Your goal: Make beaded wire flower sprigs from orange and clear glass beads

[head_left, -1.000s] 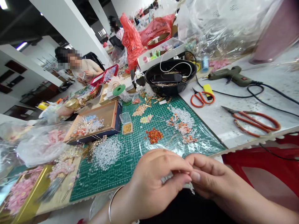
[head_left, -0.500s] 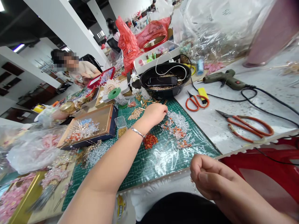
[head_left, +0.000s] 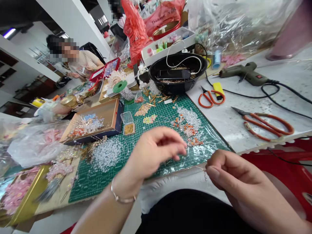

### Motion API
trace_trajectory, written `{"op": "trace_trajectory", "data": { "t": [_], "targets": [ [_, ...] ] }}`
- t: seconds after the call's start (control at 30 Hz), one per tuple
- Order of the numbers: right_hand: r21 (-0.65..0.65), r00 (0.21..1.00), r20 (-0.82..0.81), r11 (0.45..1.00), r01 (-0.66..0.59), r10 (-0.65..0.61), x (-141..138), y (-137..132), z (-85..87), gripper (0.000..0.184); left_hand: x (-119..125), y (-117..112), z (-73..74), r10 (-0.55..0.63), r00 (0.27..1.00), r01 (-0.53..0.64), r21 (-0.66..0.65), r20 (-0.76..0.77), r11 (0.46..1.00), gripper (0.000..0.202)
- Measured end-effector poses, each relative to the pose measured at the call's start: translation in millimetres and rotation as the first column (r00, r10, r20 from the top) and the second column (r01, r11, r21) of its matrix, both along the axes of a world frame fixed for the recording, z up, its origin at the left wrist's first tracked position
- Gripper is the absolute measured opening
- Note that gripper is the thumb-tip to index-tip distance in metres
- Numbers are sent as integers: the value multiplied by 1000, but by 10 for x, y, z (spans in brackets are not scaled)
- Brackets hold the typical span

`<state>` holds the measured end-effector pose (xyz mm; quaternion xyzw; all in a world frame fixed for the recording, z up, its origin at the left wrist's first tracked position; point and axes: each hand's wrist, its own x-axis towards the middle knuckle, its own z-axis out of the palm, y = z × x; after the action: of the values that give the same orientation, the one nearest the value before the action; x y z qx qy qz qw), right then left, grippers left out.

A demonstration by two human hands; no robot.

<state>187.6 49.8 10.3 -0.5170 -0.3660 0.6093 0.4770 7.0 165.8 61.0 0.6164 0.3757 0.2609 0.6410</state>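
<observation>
My left hand [head_left: 156, 151] is above the front of the green cutting mat [head_left: 136, 169], with a bracelet on its wrist. Its thumb and fingertips are drawn together; whatever they hold is too small to make out. Past the fingertips lie clear and orange beaded pieces [head_left: 191, 125]. My right hand [head_left: 234, 175] is at the mat's front right corner, thumb and forefinger pinched on a thin wire [head_left: 200, 167] that juts out to the left. Small flower-like pieces [head_left: 149, 119] and peach ones [head_left: 143, 110] sit farther back on the mat.
Clear beads [head_left: 107, 154] lie in a heap on the left, near an open box [head_left: 97, 120] and a small case of gold beads [head_left: 129, 129]. Pliers [head_left: 265, 125], scissors [head_left: 209, 97] and a glue gun [head_left: 246, 74] are on the right. Behind stands a black bowl [head_left: 175, 86].
My left hand has come back from the far part of the mat toward my right hand. The view has shifted slightly, and my right hand stays pinched near the mat's edge.
</observation>
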Motion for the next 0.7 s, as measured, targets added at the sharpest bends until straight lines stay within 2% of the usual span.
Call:
{"op": "trace_trajectory", "data": {
  "t": [0.07,0.13,0.2,0.33,0.7],
  "targets": [
    [59,995,97,998,-15,9,-67,12,85,41,-111,-345,-67,111,992,-95,-217,64,971,10],
    [103,984,179,994,-40,21,-154,25,165,40,-191,-554,-126,204,974,-168,-302,94,939,11],
    [139,971,237,989,-57,23,-240,25,209,39,-258,-649,-146,252,961,-205,-317,115,926,13],
    [166,948,314,980,-107,50,-350,-20,203,37,-381,-704,-113,258,955,-200,-324,148,925,15],
    [194,939,338,972,-129,57,-467,-95,234,38,-486,-785,-83,235,955,-174,-297,182,939,20]
  ]
}}
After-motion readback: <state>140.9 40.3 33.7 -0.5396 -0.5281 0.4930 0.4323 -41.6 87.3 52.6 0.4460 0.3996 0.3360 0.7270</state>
